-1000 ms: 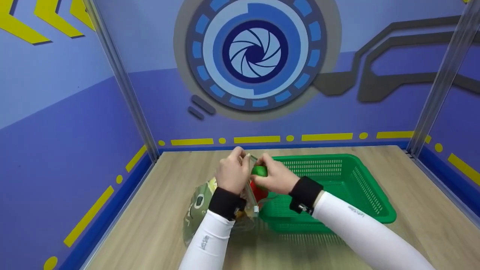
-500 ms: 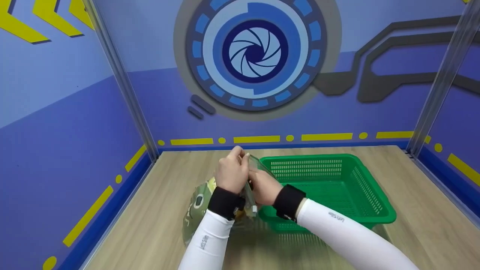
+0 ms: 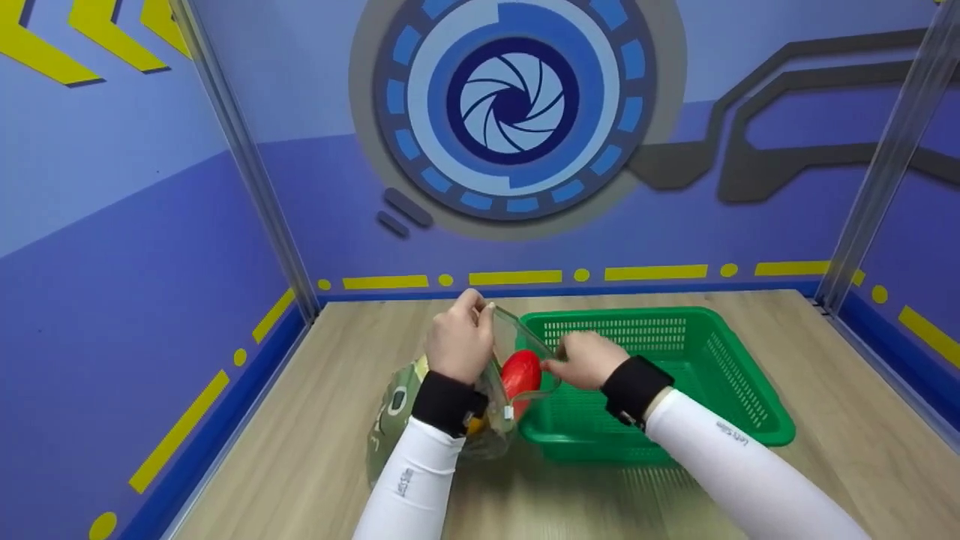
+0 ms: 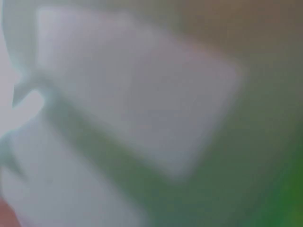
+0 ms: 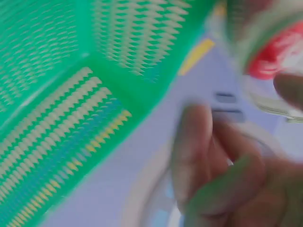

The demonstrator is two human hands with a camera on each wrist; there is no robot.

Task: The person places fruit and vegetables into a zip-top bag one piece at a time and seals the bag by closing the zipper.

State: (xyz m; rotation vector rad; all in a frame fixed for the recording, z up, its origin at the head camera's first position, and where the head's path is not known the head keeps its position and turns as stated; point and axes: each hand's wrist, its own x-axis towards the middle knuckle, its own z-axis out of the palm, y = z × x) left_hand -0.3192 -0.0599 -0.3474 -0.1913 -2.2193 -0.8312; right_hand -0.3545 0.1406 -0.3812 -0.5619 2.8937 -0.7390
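A zip bag (image 3: 391, 427), part green print and part clear, stands on the table in the head view. My left hand (image 3: 459, 341) pinches the rim of its mouth at the top. A smooth red object (image 3: 522, 373) shows in the bag's opening; its lower part is hidden. My right hand (image 3: 591, 360) is beside the opening, over the basket's left side, its thumb close to the bag's edge. In the right wrist view its fingers (image 5: 191, 151) are loosely bent, apart from the thumb, with nothing between them. The left wrist view is too blurred to read.
A green perforated basket (image 3: 772, 420) stands right of the bag, its left rim close against it. Blue printed panels (image 3: 600, 247) rise behind the table (image 3: 352, 337) and on both sides.
My right hand held a small green rounded object at the bag's mouth, went into the bag, and came back out to the right without it. My left hand stayed on the bag's rim.
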